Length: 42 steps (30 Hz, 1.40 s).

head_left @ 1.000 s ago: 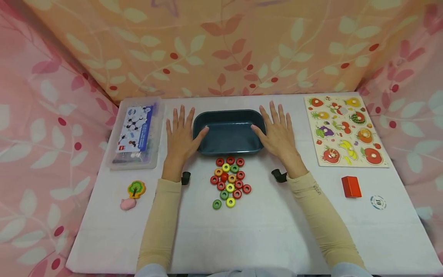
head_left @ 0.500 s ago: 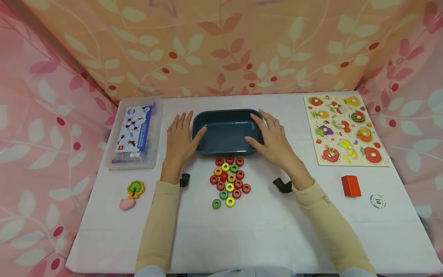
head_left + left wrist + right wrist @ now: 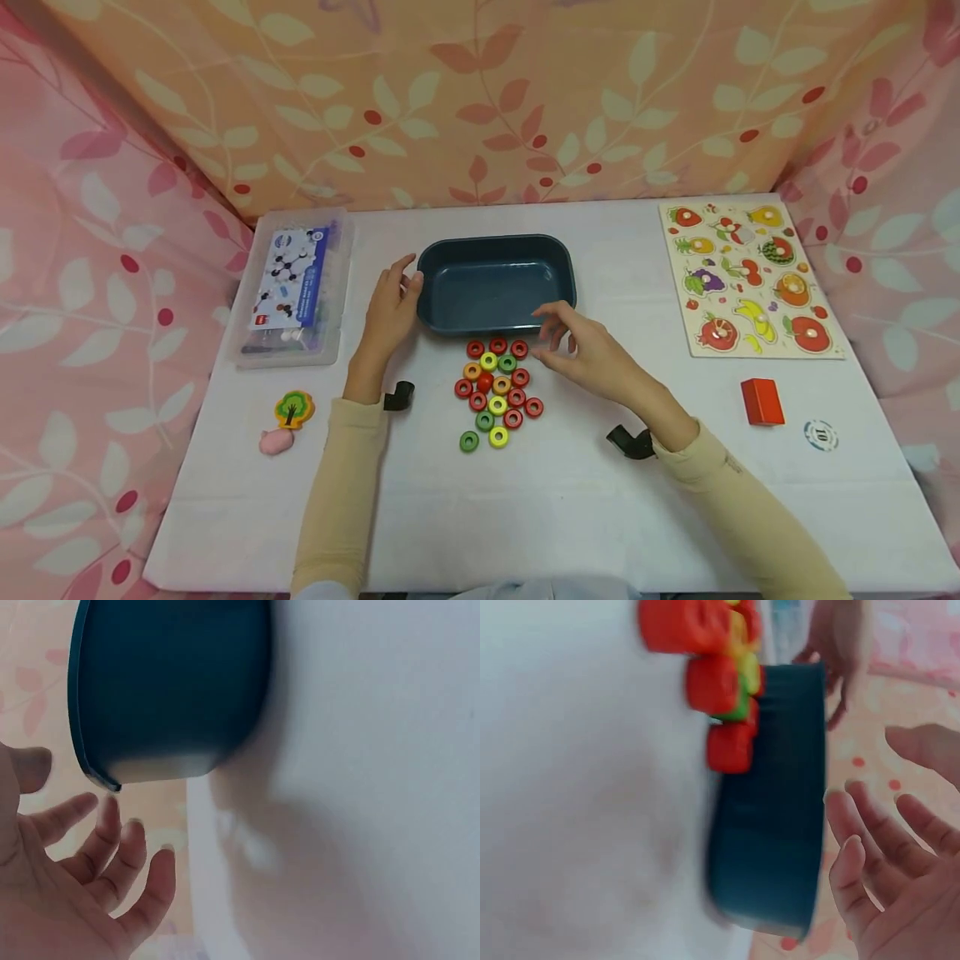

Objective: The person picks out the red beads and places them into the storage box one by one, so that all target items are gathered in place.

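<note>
A dark teal tray (image 3: 498, 287) stands at the middle of the table. In front of it lies a cluster of small ring beads in red, orange, yellow and green, including a green ring bead (image 3: 462, 442) at the near end. A round red bead (image 3: 484, 383) sits among them. My left hand (image 3: 392, 307) is beside the tray's left rim, its fingers loosely bent. In the left wrist view, that hand holds nothing. Over the tray's front right corner, close to the beads, hovers my right hand (image 3: 592, 354). Its fingers are bent and apart, with nothing between them in the right wrist view.
At the back left lies a clear plastic box (image 3: 292, 287) with a molecule label. A tree piece (image 3: 294, 409) and a pink pig figure (image 3: 277, 442) are nearer. On the right are a fruit puzzle board (image 3: 750, 287), a red block (image 3: 762, 402) and a round chip (image 3: 821, 435).
Both hands have drawn back from spread poses at the tray's sides. The right hand has come nearer and over towards the beads; the left has lowered slightly, fingers bending. Tray and beads stay put.
</note>
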Each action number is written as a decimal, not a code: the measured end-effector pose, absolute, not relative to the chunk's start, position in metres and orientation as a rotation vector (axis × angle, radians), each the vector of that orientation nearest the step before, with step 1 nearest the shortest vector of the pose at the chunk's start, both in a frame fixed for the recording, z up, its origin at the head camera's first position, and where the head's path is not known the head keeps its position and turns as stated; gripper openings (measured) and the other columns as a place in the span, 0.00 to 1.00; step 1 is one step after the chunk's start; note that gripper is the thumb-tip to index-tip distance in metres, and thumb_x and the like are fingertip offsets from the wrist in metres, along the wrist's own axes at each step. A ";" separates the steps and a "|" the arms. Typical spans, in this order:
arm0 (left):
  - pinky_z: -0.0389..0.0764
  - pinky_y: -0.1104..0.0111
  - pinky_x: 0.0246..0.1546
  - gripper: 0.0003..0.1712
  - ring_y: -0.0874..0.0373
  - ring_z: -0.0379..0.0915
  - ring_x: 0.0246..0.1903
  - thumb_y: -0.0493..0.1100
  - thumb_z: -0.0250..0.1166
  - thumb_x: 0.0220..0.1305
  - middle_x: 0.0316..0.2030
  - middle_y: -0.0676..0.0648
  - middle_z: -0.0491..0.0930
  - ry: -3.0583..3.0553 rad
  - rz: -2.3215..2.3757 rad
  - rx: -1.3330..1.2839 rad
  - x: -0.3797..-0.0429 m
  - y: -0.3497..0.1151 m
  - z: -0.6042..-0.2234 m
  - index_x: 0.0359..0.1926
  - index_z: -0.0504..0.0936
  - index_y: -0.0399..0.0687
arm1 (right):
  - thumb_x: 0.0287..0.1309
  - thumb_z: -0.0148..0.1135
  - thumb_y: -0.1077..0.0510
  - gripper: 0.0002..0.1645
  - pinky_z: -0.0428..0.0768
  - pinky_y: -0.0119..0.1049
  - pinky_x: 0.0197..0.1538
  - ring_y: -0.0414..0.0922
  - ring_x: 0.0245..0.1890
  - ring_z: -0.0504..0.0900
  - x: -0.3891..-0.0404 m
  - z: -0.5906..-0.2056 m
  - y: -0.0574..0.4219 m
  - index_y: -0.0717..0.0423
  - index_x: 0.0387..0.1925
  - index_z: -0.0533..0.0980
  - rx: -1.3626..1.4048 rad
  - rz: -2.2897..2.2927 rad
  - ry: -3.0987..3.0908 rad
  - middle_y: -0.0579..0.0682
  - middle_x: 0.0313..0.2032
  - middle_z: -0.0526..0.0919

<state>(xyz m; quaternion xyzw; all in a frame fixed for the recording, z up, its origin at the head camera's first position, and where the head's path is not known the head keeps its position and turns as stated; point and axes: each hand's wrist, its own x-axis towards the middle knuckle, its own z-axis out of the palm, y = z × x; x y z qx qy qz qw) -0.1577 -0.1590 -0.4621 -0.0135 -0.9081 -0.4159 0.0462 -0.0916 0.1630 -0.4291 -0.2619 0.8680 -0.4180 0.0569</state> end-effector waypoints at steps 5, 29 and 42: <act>0.66 0.59 0.42 0.25 0.47 0.66 0.38 0.47 0.49 0.79 0.41 0.40 0.70 -2.736 -1.359 -0.017 -0.156 -0.159 -0.464 0.72 0.67 0.49 | 0.52 0.77 0.59 0.32 0.79 0.45 0.39 0.46 0.37 0.80 -0.080 -0.447 0.164 0.56 0.56 0.70 -0.749 -1.253 2.508 0.51 0.41 0.80; 0.66 0.61 0.37 0.25 0.51 0.64 0.31 0.44 0.49 0.79 0.31 0.46 0.68 -2.689 -1.537 0.051 -0.152 -0.156 -0.473 0.73 0.66 0.59 | 0.45 0.79 0.66 0.24 0.80 0.36 0.34 0.44 0.33 0.80 -0.074 -0.461 0.159 0.55 0.45 0.78 -0.947 -1.371 2.467 0.45 0.40 0.82; 0.64 0.67 0.25 0.25 0.57 0.61 0.21 0.48 0.51 0.79 0.23 0.49 0.64 -2.657 -1.641 0.084 -0.150 -0.158 -0.474 0.73 0.66 0.63 | 0.53 0.77 0.57 0.18 0.73 0.37 0.30 0.44 0.32 0.76 -0.132 -0.451 0.139 0.52 0.46 0.83 -0.824 -1.537 2.639 0.45 0.38 0.81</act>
